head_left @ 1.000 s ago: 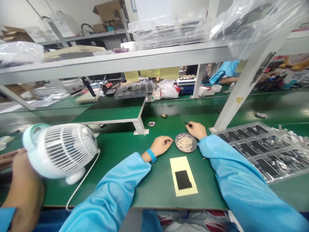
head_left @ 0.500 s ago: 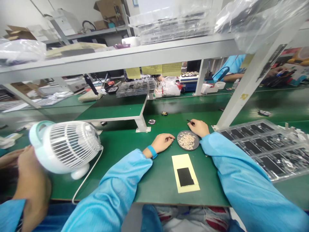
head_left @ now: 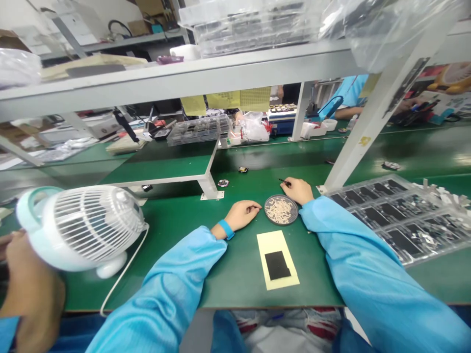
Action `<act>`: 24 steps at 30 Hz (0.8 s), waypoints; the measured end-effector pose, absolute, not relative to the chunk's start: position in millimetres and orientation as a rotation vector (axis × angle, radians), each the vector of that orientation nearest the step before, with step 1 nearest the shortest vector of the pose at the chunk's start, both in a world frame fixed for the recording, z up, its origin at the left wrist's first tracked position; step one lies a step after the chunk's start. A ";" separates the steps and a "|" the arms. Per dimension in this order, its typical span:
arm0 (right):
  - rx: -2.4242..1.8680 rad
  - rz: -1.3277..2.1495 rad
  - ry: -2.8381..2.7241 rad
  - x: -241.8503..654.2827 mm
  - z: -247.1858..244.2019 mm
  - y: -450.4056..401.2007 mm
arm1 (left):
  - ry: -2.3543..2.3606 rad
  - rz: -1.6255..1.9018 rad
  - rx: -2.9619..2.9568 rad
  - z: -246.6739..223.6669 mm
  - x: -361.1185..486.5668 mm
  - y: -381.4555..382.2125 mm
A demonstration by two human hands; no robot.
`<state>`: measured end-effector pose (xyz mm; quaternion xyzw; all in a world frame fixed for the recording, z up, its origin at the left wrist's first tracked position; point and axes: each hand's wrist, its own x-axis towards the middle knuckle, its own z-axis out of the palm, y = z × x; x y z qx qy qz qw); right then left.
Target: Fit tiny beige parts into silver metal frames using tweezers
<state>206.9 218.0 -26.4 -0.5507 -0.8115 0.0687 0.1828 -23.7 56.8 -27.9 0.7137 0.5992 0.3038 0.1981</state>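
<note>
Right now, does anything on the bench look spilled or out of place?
No clear spill: the pale bits are almost all inside the round dish. The white strips at the clear tray's far right lie jumbled, which looks untidy.

Honestly can't read any text here, the yellow sheets (head_left: 223, 100) hanging beyond the left fingers (head_left: 254, 205) are too blurry.

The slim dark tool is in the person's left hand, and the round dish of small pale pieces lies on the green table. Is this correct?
Not quite: the head view shows the slim dark tool in the right hand, not the left hand. The round dish of small pale pieces does lie on the green table.
</note>
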 end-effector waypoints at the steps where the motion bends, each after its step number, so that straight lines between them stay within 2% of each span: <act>1: -1.551 0.200 -2.287 207.1 -26.3 217.9 | 1.680 0.845 1.998 -27.9 -23.7 56.9; 24: -1.522 0.214 -2.303 207.4 -18.3 214.0 | 1.676 0.807 2.039 -35.4 -30.9 65.5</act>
